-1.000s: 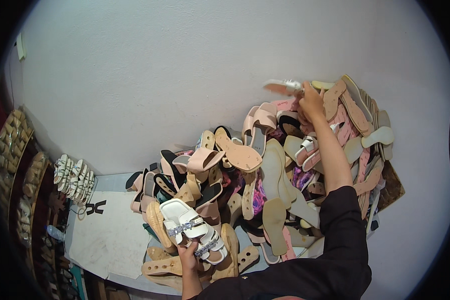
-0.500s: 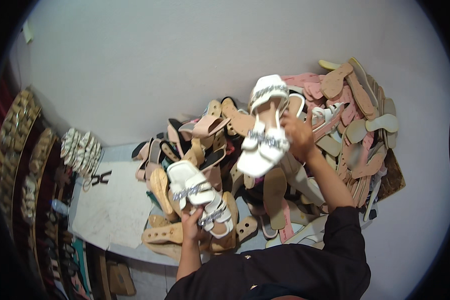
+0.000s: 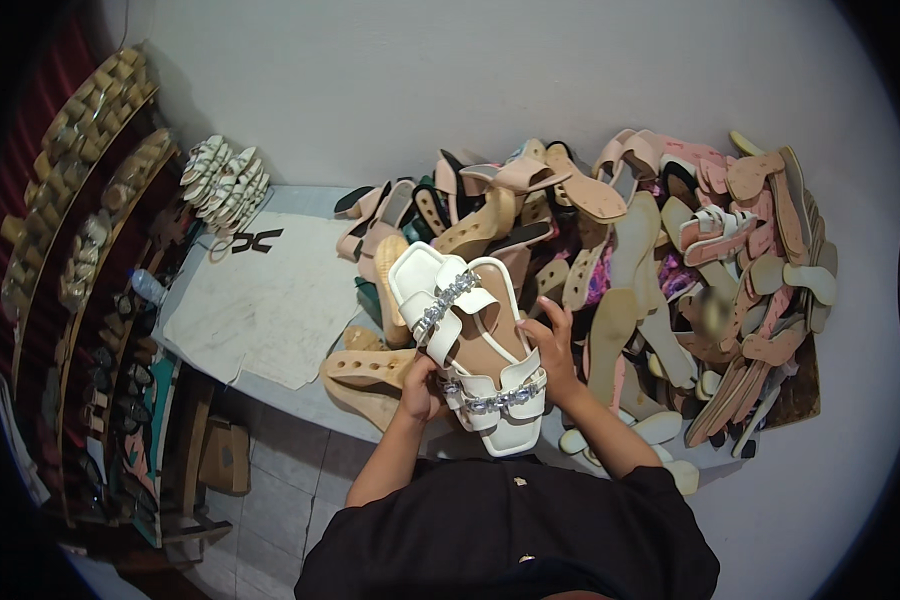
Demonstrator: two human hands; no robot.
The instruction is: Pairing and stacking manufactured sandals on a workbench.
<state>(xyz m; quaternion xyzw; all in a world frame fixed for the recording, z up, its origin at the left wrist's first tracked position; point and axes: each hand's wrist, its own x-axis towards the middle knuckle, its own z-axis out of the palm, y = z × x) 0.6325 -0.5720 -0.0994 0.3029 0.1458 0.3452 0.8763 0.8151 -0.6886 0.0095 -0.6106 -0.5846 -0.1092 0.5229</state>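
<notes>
Two white square-toed sandals with jewelled straps are held together in front of my chest, lying head to toe. One sandal [image 3: 413, 272] has its toe at the upper left; the other sandal [image 3: 511, 437] points its toe down toward me. My left hand [image 3: 422, 388] grips their left side, thumb on top. On the right edge, my right hand [image 3: 555, 352] holds the pair, with some fingers raised and partly spread. Below and behind them lie wooden shoe lasts [image 3: 368, 366] with round holes.
A heap of pink and beige soles [image 3: 755, 250] covers the table's right side. White sandals [image 3: 225, 185] are stacked at the far left, near dark scissor-like pieces [image 3: 257, 241] on a white sheet [image 3: 260, 310]. Shelves [image 3: 100, 150] of heels and shoes stand left; a cardboard box [image 3: 225, 455] sits below.
Both sandals, held apart in separate hands before, have been brought together in front of me. My right hand has come down and left from above the heap. The view has shifted left.
</notes>
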